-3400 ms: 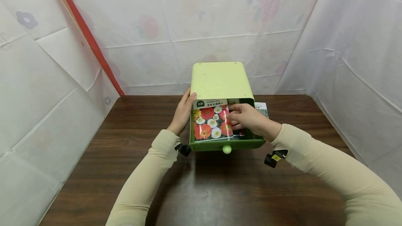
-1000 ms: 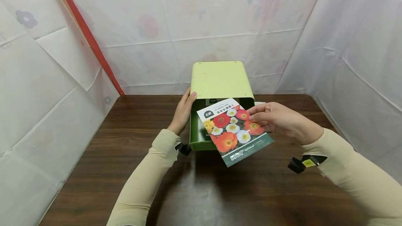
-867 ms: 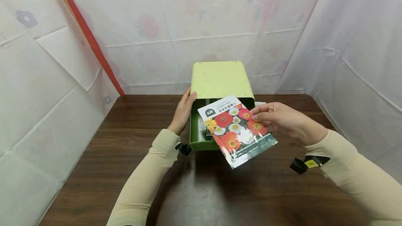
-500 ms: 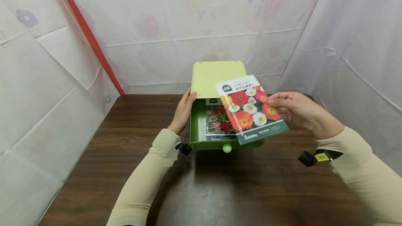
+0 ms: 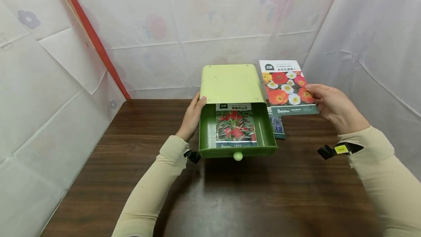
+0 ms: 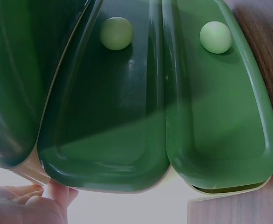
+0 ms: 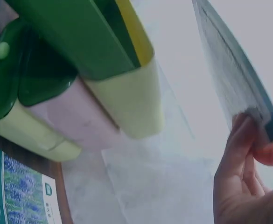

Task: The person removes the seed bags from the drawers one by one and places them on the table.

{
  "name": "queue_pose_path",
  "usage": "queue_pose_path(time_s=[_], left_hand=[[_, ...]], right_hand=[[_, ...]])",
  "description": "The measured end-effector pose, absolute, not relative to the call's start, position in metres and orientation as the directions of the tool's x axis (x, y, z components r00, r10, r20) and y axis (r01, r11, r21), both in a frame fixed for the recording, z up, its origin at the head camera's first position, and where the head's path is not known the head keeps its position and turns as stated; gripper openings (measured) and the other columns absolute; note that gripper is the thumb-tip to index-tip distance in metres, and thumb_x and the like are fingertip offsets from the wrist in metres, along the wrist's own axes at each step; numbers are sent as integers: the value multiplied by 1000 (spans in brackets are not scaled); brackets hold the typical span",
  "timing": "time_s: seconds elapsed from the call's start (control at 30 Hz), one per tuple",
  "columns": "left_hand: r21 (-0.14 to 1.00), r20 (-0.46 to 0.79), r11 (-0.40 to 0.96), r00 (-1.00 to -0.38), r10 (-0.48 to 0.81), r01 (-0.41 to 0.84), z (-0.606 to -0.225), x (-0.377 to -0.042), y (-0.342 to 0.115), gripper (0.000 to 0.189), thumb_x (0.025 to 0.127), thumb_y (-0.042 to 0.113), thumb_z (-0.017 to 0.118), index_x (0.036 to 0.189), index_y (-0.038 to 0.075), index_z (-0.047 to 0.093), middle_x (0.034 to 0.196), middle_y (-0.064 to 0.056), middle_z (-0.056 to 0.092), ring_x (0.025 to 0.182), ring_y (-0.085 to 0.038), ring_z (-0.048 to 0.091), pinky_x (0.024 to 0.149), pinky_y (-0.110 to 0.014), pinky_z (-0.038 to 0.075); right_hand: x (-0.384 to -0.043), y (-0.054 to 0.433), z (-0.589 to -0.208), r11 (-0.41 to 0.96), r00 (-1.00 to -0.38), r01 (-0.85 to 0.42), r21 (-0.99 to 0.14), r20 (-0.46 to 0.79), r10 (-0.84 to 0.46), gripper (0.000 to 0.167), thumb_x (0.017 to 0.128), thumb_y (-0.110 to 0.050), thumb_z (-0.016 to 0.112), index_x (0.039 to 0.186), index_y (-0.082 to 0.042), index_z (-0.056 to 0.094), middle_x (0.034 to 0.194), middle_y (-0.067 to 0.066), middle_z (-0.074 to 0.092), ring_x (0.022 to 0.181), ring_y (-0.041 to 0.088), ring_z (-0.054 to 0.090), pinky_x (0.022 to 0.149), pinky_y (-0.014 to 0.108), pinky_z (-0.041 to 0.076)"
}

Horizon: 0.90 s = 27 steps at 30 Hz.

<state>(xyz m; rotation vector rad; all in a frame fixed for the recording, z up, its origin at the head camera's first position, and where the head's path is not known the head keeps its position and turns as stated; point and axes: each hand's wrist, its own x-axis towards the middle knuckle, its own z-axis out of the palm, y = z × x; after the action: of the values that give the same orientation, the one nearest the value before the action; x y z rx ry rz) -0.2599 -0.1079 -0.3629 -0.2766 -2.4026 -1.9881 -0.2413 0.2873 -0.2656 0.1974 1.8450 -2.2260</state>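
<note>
Between the thumb and fingers of my right hand (image 5: 338,108), a poppy seed packet (image 5: 285,89) is pinched by its right edge, up in the air beyond the cabinet's right side. The right wrist view shows this packet almost edge-on. My left hand (image 5: 190,119) rests along the left side of the light green drawer cabinet (image 5: 231,83), thumb at the top front edge. Its top drawer (image 5: 205,134) is pulled out. Inside lies another seed packet (image 5: 235,125) with red flowers, its upper end under the cabinet top.
A purple-flower seed packet (image 7: 22,191) lies on the brown table (image 5: 131,178) right of the cabinet, partly hidden in the head view. Two lower drawers (image 6: 103,116) are closed, each with a round knob. White sheets (image 5: 197,21) hang behind and at both sides.
My right hand has lifted the poppy seed packet out of the drawer and carried it up and right, uncovering the red-flower packet. The left hand has stayed at the cabinet's side.
</note>
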Motion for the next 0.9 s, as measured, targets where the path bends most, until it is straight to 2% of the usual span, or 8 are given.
queue_pose_path(time_s=[0.1, 0.27, 0.37, 0.5, 0.63, 0.7, 0.87, 0.9], left_hand=[[973, 133, 170, -983, 127, 154, -367, -262, -109, 65, 103, 53, 37, 158, 29, 13, 165, 4, 14, 150, -21, 21, 117, -47, 30], [974, 141, 162, -983, 117, 159, -368, -260, -108, 71, 100, 59, 39, 159, 27, 14, 164, 6, 15, 150, -19, 20, 118, -47, 29], [974, 145, 160, -983, 111, 162, -368, -259, -108, 74, 100, 60, 39, 159, 24, 14, 164, 6, 16, 151, -19, 19, 119, -47, 27], [972, 156, 157, -981, 112, 173, -367, -260, -108, 74, 99, 60, 39, 159, 23, 14, 164, 5, 17, 151, -17, 19, 120, -45, 26], [972, 150, 163, -982, 117, 168, -368, -260, -109, 71, 100, 60, 38, 158, 28, 14, 164, 7, 15, 151, -15, 16, 121, -44, 23], [972, 145, 166, -982, 122, 164, -368, -260, -109, 69, 100, 59, 38, 158, 30, 14, 164, 8, 14, 152, -15, 14, 121, -45, 22], [973, 133, 173, -983, 127, 154, -368, -260, -110, 65, 103, 54, 37, 158, 30, 12, 165, 7, 13, 152, -16, 13, 121, -46, 22], [973, 128, 177, -984, 127, 150, -367, -260, -110, 64, 103, 52, 36, 158, 28, 12, 165, 5, 13, 152, -17, 13, 121, -46, 23]], right_hand=[[-249, 293, -271, -237, -958, 285, -929, -281, -51, 17, 91, -29, 70, 104, -21, 67, 91, -9, 68, 83, 6, 67, 72, 23, 57], [-258, 297, -283, -330, -951, 239, -913, -288, 109, 62, 84, -32, 78, 140, -26, 53, 117, -8, 59, 94, 4, 57, 74, 18, 53], [-267, 297, -293, -380, -936, 173, -909, -272, 224, 48, 83, -28, 79, 128, -27, 66, 121, -8, 57, 90, 4, 57, 69, 17, 52], [-281, 299, -308, -433, -899, 100, -896, -267, 347, 22, 84, -22, 79, 105, -22, 76, 105, -9, 62, 84, 5, 58, 64, 17, 52], [-293, 304, -324, -431, -856, 111, -895, -306, 416, 40, 85, -23, 78, 124, -22, 70, 107, -9, 58, 94, 5, 51, 73, 16, 46], [-298, 307, -333, -420, -834, 136, -897, -332, 440, 41, 86, -26, 77, 126, -23, 68, 108, -9, 57, 95, 6, 50, 73, 16, 46], [-306, 315, -358, -415, -777, 146, -898, -364, 513, 2, 90, -22, 72, 89, -22, 74, 94, -9, 58, 83, 6, 53, 60, 15, 48], [-307, 317, -363, -408, -767, 148, -901, -365, 527, 8, 91, -21, 71, 83, -22, 72, 91, -9, 58, 81, 5, 53, 58, 15, 48]])
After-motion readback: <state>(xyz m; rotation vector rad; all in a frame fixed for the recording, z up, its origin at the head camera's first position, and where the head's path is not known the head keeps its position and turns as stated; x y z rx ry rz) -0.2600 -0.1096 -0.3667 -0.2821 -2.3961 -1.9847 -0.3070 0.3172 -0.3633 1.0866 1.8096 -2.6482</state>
